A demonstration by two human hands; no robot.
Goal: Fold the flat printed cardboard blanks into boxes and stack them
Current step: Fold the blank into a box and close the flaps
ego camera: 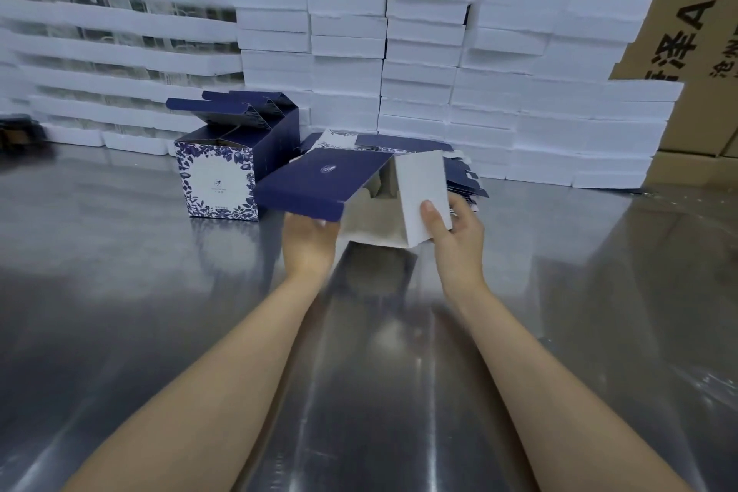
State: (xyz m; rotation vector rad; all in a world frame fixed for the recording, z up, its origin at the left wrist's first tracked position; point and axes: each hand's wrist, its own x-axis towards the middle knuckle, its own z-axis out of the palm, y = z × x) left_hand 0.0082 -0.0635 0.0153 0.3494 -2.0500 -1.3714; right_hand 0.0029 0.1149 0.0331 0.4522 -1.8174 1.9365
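"Where is the box (pixel 331 180)?"

"Half folded, just above the shiny tabletop (pixel 120 260). The fingers of my left hand (pixel 309 238) grip its blue side. My right hand (pixel 455 242) pinches its white side."

"What's near it?"

"Done boxes (pixel 217 180) at the left, flat ones (pixel 403 142) behind, then white trays (pixel 519 124)."

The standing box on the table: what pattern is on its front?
The box has a white front with a blue leafy border; head view.
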